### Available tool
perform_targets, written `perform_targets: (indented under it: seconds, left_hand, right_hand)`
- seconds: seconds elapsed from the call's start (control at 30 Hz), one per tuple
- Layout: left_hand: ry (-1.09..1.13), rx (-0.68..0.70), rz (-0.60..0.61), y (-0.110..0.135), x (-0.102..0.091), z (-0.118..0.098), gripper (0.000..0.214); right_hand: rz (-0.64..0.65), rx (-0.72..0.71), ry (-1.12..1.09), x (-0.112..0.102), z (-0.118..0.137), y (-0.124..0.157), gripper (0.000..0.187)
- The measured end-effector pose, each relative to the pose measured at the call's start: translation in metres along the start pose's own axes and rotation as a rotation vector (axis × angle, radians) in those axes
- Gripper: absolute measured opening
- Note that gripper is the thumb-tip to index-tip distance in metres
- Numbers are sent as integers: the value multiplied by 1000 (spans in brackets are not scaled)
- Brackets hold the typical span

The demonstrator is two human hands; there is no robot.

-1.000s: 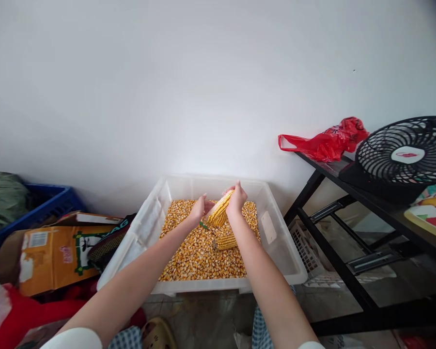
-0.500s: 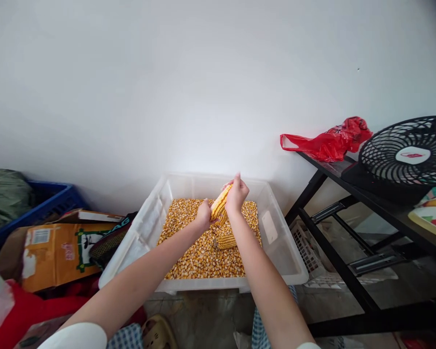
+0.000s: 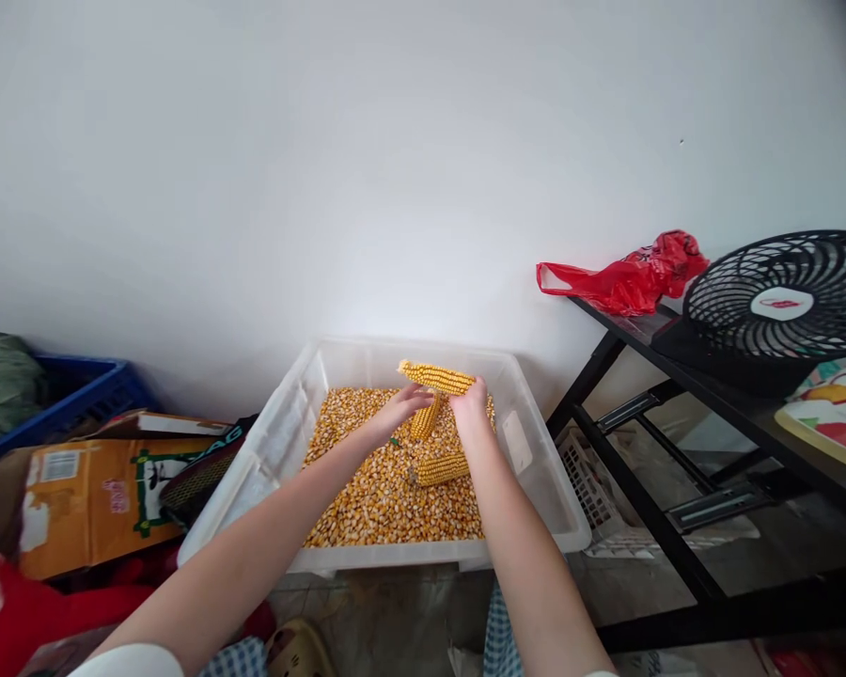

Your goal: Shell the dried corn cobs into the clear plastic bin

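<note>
My right hand is closed around one end of a yellow corn cob, which lies nearly level above the kernels with its tip to the left. Just below the cob's left part is my left hand, its fingers stretched out and apart; whether a fingertip touches the cob I cannot tell. Under the hands, a second cob stands out from the loose corn kernels. Nearer to me a third cob lies on the kernels, partly behind my right forearm. All this is in a clear plastic bin.
Right of the bin stands a black table bearing a red plastic bag and a black fan. A white basket sits beneath. To the left are an orange cardboard box and a blue crate. A white wall rises behind.
The held cob has swung from a steep slant to nearly level, its tip now pointing left. My left hand has let go of it and opened. The view has shifted slightly.
</note>
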State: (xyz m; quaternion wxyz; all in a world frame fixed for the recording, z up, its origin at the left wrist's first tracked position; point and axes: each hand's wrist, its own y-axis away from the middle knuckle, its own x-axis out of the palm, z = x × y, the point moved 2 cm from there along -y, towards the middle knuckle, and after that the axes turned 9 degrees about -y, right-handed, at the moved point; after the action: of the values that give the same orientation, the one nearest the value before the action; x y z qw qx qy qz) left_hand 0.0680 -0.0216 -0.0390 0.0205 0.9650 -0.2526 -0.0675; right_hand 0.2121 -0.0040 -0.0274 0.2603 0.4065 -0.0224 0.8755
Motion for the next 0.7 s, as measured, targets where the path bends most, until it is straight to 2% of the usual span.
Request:
perform_targets:
  seconds: [0.07,0.13,0.27,0.33,0.4,0.47,0.53,0.6,0.7]
  left_hand:
    - [0,137,-81,0,5,-7,43]
    - [77,215,-198,-2,0,-9,42]
    - [104,241,-378,-6,-21,-4,36]
    - [53,205,-340,-5,-27,-3,34]
    - [36,159,-217,-4,-25,-4,33]
    - [43,129,-98,-2,-20,-6,32]
    - [51,116,-36,-1,-15,-7,31]
    - [67,99,-8,0,-11,-8,29]
    - [99,79,10,4,-9,-10,25]
  right_hand:
    - [15,42,56,2,-14,2,22]
    - [7,62,97,6,-29,6,19]
    - [-6,41,170,14,-43,15,10]
    - [-15,6,189,18,-38,17,8]
    - [36,0,198,22,-29,20,15]
    - [194,50,206,29,-21,25,31]
    - [370,90,224,36,-17,32,41]
    - [478,75,240,42,-16,40,36]
    - [559,62,206,46,-17,49,23]
